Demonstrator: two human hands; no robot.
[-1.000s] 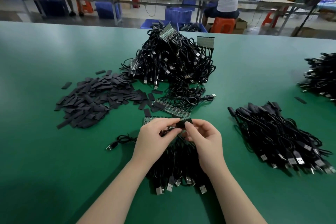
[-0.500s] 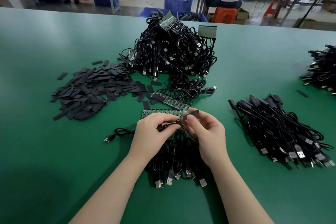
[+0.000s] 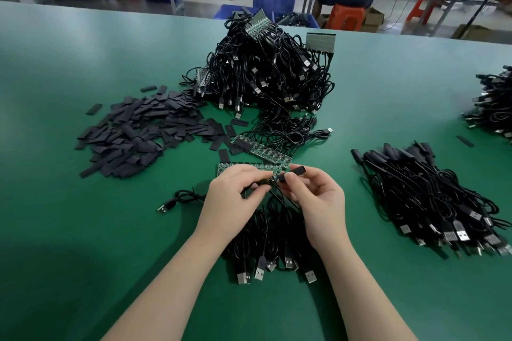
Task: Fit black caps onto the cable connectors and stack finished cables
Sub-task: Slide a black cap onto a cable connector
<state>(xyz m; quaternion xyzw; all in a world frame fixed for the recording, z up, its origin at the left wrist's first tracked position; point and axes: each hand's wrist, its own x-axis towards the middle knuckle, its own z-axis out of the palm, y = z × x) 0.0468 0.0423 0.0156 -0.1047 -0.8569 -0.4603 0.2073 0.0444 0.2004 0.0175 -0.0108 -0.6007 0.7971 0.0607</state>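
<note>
we hold one black cap in our right hand, pinched between thumb and fingertips. our left hand pinches the small green end of a cable, the connector part, just left of the cap. the two are almost touching. the cap lies long-ways, pointing left and right, with its near end facing the connector, so we think the next move is to slide it left onto that end. we cannot quite see if the cap has started to go on, because the fingers hide that spot.

the cap looks like a short, flat, dull black tube, soft like rubber. the cables are thin, black and bendy, with shiny metal plugs. a small bunch of them lies on the green counter under our hands.

more caps sit in a flat heap to the far left. a tall messy pile of cables is straight ahead. the finished stack is to the right, nearer the right hand.
</note>
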